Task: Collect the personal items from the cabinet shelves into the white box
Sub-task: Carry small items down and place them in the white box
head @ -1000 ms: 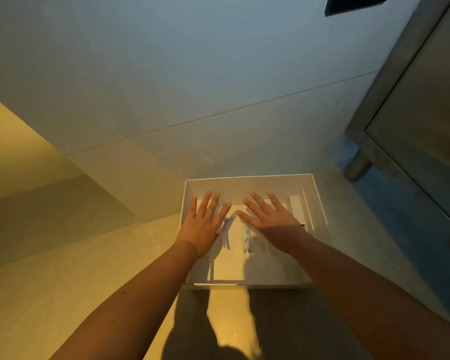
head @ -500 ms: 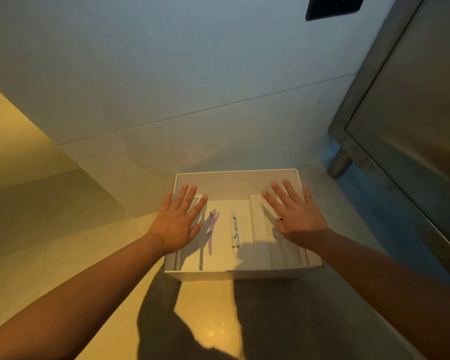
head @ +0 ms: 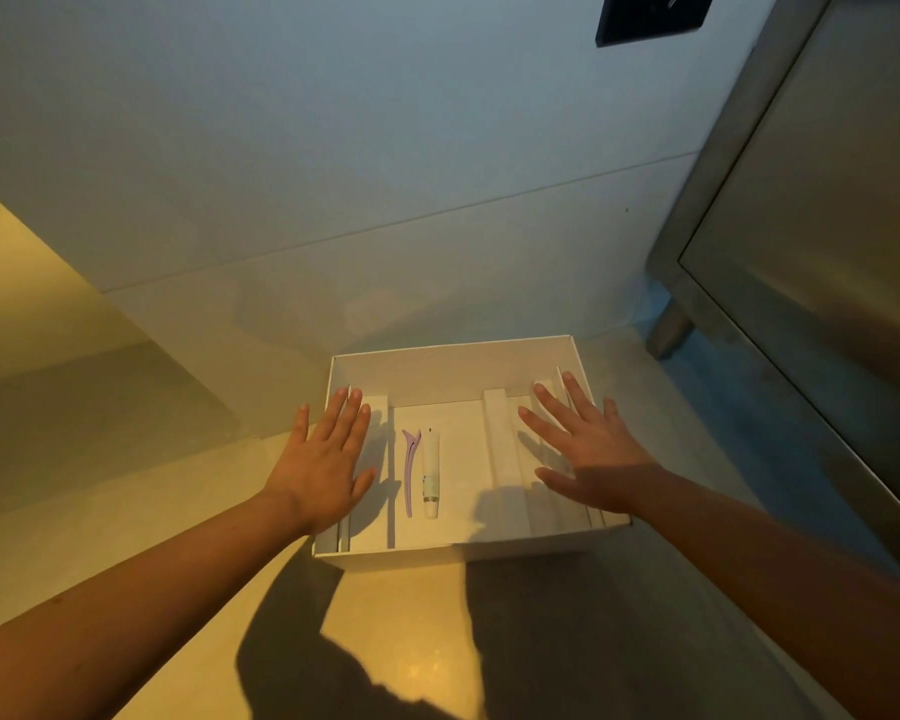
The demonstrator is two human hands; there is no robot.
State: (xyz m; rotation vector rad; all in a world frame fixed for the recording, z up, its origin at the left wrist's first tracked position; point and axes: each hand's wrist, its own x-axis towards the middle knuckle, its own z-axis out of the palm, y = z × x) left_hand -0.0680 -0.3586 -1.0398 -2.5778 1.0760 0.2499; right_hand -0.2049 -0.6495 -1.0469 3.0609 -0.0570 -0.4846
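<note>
Left hand (head: 323, 459) and right hand (head: 588, 454) have spread wider over white box (head: 453, 371).

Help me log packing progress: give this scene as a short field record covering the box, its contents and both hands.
box: white, open, on a pale surface by the wall
contents: purple clip and white tube, side by side in the middle compartment
left hand: flat, fingers straight, over the box's left edge, holds nothing
right hand: flat, fingers spread, over the right compartments, holds nothing
contact with box: cannot tell
nearby: cabinet to the right
</note>
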